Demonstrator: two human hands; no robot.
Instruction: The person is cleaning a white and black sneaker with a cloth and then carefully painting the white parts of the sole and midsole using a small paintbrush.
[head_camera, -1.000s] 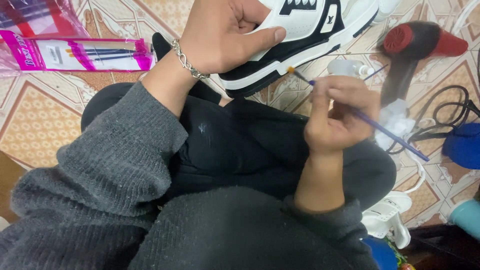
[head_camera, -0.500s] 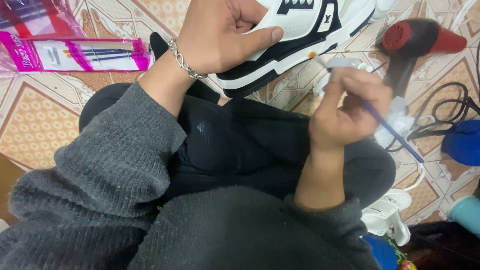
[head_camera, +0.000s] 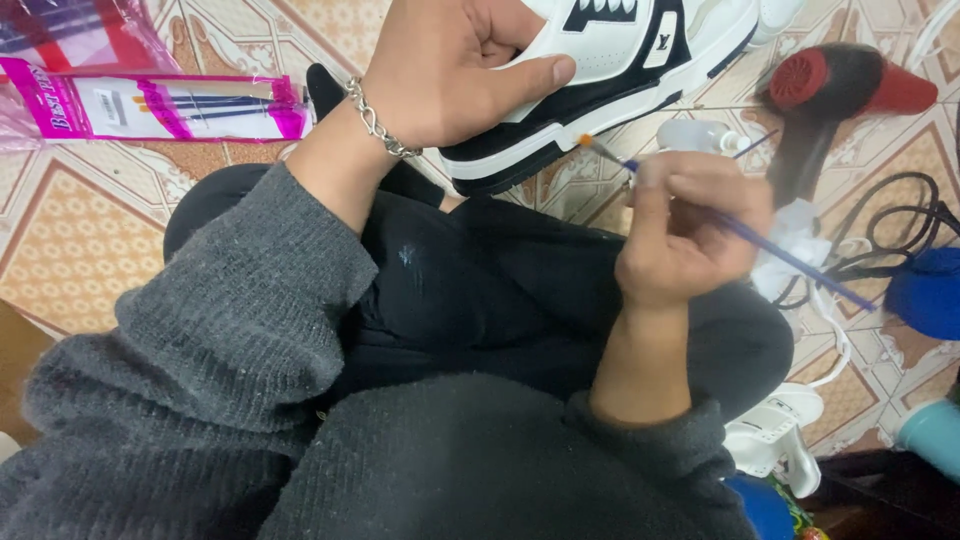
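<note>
The right hand (head_camera: 690, 225) has lifted its thin paintbrush (head_camera: 735, 228) toward the sneaker (head_camera: 610, 75). The left hand (head_camera: 450, 70) grips that sneaker; the brush tip sits just off the sole, so painting looks unfinished.

Soft even indoor light, faint shadows, sharp focus, no glare

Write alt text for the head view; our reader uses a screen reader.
The left hand holds a white and black sneaker while the right hand holds a thin blue paintbrush, tip near its sole, above a tiled floor.
</note>
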